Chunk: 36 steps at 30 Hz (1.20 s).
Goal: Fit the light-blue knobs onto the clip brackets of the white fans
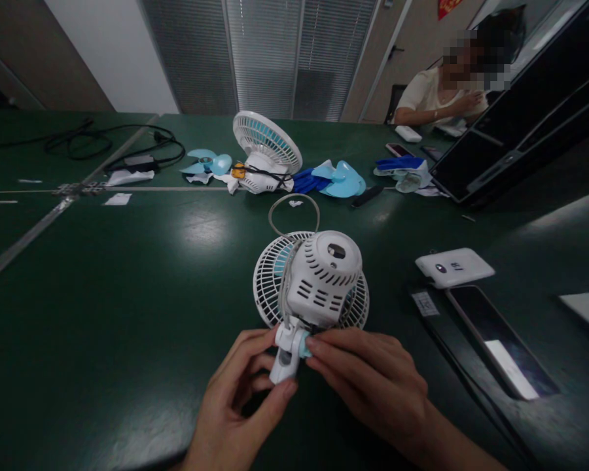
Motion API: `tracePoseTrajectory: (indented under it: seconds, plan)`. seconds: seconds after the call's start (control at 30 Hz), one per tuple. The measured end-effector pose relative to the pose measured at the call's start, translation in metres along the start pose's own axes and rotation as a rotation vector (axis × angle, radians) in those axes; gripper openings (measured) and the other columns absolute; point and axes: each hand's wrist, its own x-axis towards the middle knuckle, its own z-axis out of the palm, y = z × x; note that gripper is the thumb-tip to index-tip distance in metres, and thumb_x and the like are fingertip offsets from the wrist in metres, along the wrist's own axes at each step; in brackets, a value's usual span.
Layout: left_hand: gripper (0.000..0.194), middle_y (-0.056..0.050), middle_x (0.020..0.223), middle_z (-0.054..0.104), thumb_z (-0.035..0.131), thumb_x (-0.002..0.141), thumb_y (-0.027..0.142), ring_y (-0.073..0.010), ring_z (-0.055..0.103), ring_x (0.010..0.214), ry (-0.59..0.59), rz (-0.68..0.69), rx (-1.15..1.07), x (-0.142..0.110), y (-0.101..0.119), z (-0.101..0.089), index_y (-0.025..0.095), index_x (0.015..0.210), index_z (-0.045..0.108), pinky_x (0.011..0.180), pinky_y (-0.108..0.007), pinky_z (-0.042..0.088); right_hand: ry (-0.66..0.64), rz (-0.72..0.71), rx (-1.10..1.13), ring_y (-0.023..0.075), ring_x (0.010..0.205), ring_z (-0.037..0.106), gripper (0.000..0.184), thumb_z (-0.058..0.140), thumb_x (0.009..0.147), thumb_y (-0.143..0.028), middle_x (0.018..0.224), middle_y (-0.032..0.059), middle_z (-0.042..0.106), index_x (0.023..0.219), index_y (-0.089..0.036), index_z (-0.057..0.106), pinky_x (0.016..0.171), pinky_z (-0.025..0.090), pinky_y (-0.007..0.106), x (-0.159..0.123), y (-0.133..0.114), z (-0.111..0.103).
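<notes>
"So, where was the white fan (317,281)?"

"On the green table (127,314), just ahead of both hands, with its round grille (266,284) underneath and the vented motor housing (307,261) on top. The mounting bracket (285,373) pointed toward the person."

"And the fingers?"

"Those of the left hand (220,412) were closed on the bracket, the thumb at its lower end. Those of the right hand (377,373) were pinched on the light-blue knob (303,343) at the bracket's side."

"Would you have called it heavy?"

"Fairly light overall, I judged, though the motor probably put most of the weight in the housing, so the fan could have swung about that slim bracket."

"Stiff or soft?"

"Stiff; it looked like hard plastic. The smooth housing seemed a little slippery, and the grille's thin ribs looked the most fragile, so I wouldn't have squeezed there. Only the cord (269,214), looped out beyond the grille, looked bendy, and it might have snagged."

"Where was the best hold, then?"

"For the weight, a palm around the housing; for steadying the joint, the bracket, right where the left hand had it."
</notes>
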Motion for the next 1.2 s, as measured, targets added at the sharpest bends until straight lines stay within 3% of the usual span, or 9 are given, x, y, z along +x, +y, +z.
tracePoseTrajectory:
  seconds: [0.23, 0.33, 0.53, 0.7, 0.83, 0.97, 1.1, 1.2]
  plan:
    - [0.031, -0.004, 0.111, 0.063, 0.077, 0.085, 0.022, -0.0135, 0.071, 0.082, 0.021, 0.002, 0.008, 0.0, 0.001, 0.001, 0.029, 0.115, 0.074, 0.071, -0.019, 0.061, 0.071, 0.221, 0.205, 0.0099, 0.067, 0.073, 0.014, 0.066, 0.094, -0.012, 0.081, 0.0003, 0.076, 0.104, -0.018, 0.073, 0.06, 0.059, 0.016, -0.001, -0.005, 0.013]
    - [0.031, -0.003, 0.111, 0.063, 0.077, 0.085, 0.022, -0.0136, 0.071, 0.083, 0.009, 0.006, 0.015, 0.0, 0.001, 0.0, 0.031, 0.115, 0.074, 0.071, -0.019, 0.061, 0.051, 0.229, 0.228, 0.0105, 0.07, 0.073, 0.016, 0.065, 0.094, -0.012, 0.083, 0.0018, 0.075, 0.107, -0.017, 0.071, 0.062, 0.06, 0.017, -0.003, -0.004, 0.011]
    - [0.033, -0.002, 0.114, 0.061, 0.075, 0.088, 0.022, -0.0128, 0.07, 0.086, -0.032, -0.006, 0.019, -0.001, -0.002, -0.004, 0.033, 0.119, 0.071, 0.074, -0.019, 0.061, -0.084, -0.161, 0.047, 0.0143, 0.093, 0.073, 0.029, 0.057, 0.094, -0.007, 0.11, 0.0069, 0.075, 0.118, -0.016, 0.07, 0.073, 0.061, 0.023, -0.007, 0.012, -0.006]
    - [0.034, 0.0, 0.115, 0.058, 0.074, 0.09, 0.022, -0.0099, 0.068, 0.085, -0.053, 0.003, 0.02, 0.0, -0.004, -0.006, 0.037, 0.12, 0.07, 0.075, -0.016, 0.059, -0.173, -0.245, 0.022, 0.0153, 0.102, 0.07, 0.03, 0.054, 0.098, -0.007, 0.118, 0.0065, 0.074, 0.123, -0.013, 0.069, 0.076, 0.06, 0.025, -0.008, 0.019, -0.011]
    - [0.034, 0.001, 0.115, 0.058, 0.074, 0.09, 0.023, -0.0103, 0.069, 0.087, -0.042, -0.009, 0.033, 0.0, -0.003, -0.004, 0.038, 0.12, 0.07, 0.076, -0.016, 0.059, -0.13, -0.182, 0.029, 0.0139, 0.099, 0.071, 0.026, 0.059, 0.097, -0.008, 0.117, 0.0072, 0.074, 0.12, -0.013, 0.069, 0.078, 0.058, 0.025, -0.008, 0.015, -0.009]
    - [0.034, 0.0, 0.116, 0.058, 0.074, 0.089, 0.023, -0.0113, 0.069, 0.087, -0.05, -0.009, 0.03, 0.0, -0.001, -0.003, 0.038, 0.12, 0.07, 0.077, -0.018, 0.06, -0.059, -0.047, 0.103, 0.0104, 0.085, 0.072, 0.021, 0.06, 0.096, -0.007, 0.1, 0.0035, 0.076, 0.114, -0.014, 0.068, 0.073, 0.055, 0.022, -0.007, 0.007, 0.0]
    - [0.035, 0.001, 0.117, 0.058, 0.074, 0.089, 0.023, -0.0108, 0.07, 0.087, -0.055, -0.003, 0.039, -0.001, 0.0, -0.003, 0.038, 0.12, 0.07, 0.077, -0.017, 0.06, -0.03, 0.106, 0.128, 0.009, 0.072, 0.071, 0.023, 0.06, 0.096, -0.009, 0.087, -0.0007, 0.075, 0.117, -0.017, 0.066, 0.063, 0.052, 0.022, -0.008, -0.001, 0.009]
    - [0.035, 0.001, 0.116, 0.058, 0.074, 0.089, 0.023, -0.0104, 0.069, 0.087, -0.066, -0.002, 0.043, 0.0, -0.001, -0.004, 0.038, 0.12, 0.07, 0.077, -0.016, 0.059, -0.026, 0.127, 0.112, 0.0099, 0.073, 0.071, 0.027, 0.061, 0.095, -0.008, 0.089, 0.0001, 0.075, 0.12, -0.016, 0.065, 0.063, 0.052, 0.024, -0.009, -0.001, 0.009]
